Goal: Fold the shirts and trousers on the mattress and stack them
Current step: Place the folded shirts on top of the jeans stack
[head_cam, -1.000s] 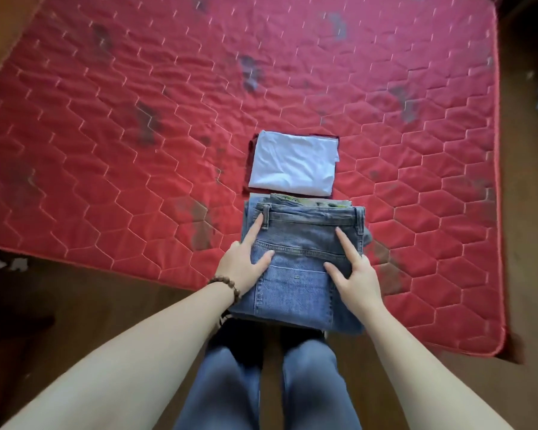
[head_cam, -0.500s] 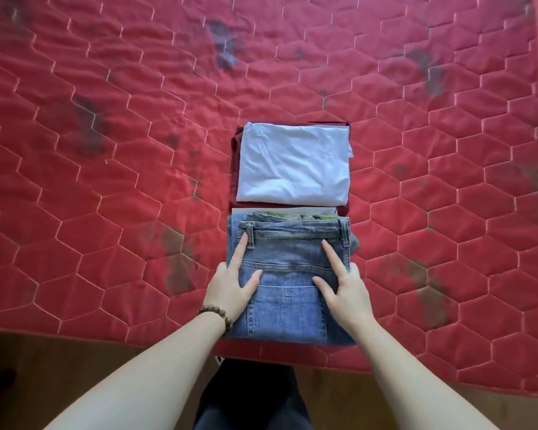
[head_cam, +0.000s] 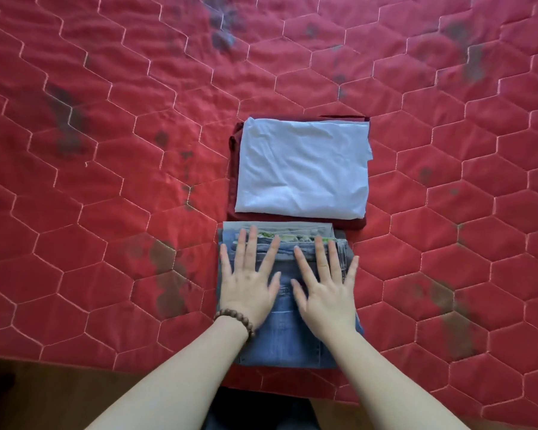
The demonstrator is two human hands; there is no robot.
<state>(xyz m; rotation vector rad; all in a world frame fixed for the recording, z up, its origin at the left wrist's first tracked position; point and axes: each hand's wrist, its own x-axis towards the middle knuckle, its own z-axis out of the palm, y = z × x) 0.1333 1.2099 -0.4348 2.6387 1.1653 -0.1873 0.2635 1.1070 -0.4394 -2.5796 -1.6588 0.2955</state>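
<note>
Probably a home bedroom, red quilted mattress (head_cam: pixel 106 212) low on wooden floor (head_cam: pixel 44 395), folded clothes

both forearms are left bare, with no sleeves seen. a bracelet of round brown wooden beads (head_cam: pixel 235 319) is worn at the left wrist. dark blue trousers (head_cam: pixel 255 411) are glimpsed at the bottom edge.

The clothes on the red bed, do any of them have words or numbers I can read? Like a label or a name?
None can be read.
Folded jeans: no legible label or brand; both hands lie flat on them.
Patterned garment under the jeans: green and white marks only, too blurred to tell whether they are letters.
White shirt: plain, no print.
Dark red garment beneath it: no text shows.
Red mattress: only stitching and dark stains.
</note>
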